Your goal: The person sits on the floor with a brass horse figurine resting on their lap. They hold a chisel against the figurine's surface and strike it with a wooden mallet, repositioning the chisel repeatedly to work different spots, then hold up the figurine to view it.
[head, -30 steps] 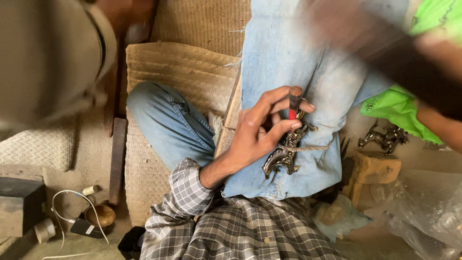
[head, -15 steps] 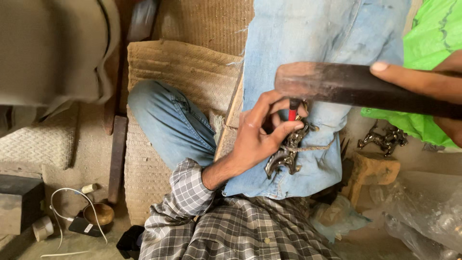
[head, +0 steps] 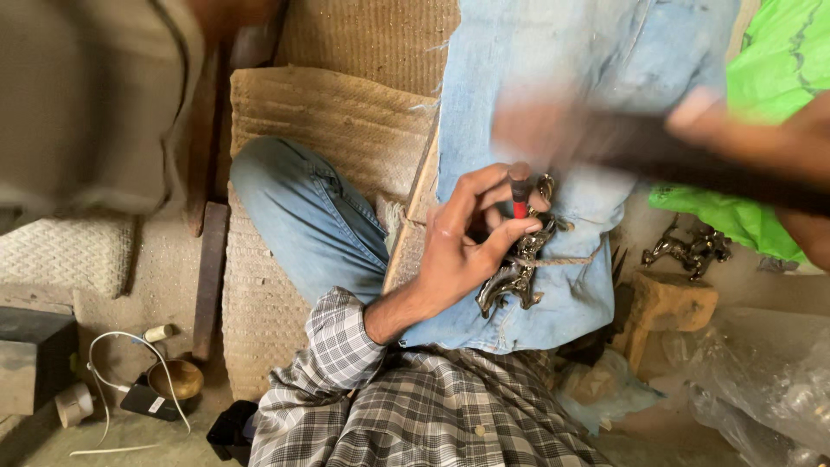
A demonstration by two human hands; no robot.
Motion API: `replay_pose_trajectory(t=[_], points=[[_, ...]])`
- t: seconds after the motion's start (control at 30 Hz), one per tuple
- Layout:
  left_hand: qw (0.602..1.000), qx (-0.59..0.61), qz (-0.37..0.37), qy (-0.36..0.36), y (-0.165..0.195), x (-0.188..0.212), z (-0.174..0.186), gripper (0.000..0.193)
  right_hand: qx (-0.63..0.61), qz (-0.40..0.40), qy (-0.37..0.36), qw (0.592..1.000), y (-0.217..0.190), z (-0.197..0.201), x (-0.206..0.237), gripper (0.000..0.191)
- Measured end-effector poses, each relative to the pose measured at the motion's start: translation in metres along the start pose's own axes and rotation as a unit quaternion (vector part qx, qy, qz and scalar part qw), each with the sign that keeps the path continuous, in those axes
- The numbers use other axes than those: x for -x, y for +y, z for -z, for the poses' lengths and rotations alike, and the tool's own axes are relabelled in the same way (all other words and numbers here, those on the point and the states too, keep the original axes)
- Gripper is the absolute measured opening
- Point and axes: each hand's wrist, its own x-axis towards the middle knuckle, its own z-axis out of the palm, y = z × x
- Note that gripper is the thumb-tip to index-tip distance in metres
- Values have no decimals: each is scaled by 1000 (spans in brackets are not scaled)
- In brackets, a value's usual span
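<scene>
My left hand (head: 458, 251) pinches a short metal punch with a red band (head: 520, 195) and stands it upright on a dark, shiny metal animal figurine (head: 514, 278). The figurine lies on a blue denim cloth (head: 536, 60) spread over a board on my lap. My right hand (head: 778, 143) comes in from the upper right, gripping the handle of a hammer (head: 605, 143). The hammer is motion-blurred, and its head hangs just above the top of the punch.
A second metal figurine (head: 692, 251) stands on a wooden block (head: 670, 303) to the right, under a bright green cloth (head: 769, 69). Clear plastic sheet (head: 761, 372) lies at the lower right. On the left are a woven mat (head: 328, 112), a brass bowl (head: 177, 378), a white cord and a wooden bar (head: 210, 277).
The hammer swung in from the upper right to above the punch and is now blurred in motion there. My left hand keeps the punch on the figurine.
</scene>
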Motion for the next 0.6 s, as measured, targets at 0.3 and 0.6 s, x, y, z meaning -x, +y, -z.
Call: replay_pose_trajectory(t=[0.3, 0.6], points=[[998, 46, -48, 6, -10, 11, -2, 45, -89, 158, 131, 975, -22, 9, -6, 59], [1000, -6, -16, 24, -12, 19, -2, 41, -205, 79, 116, 969, -21, -10, 8, 54]])
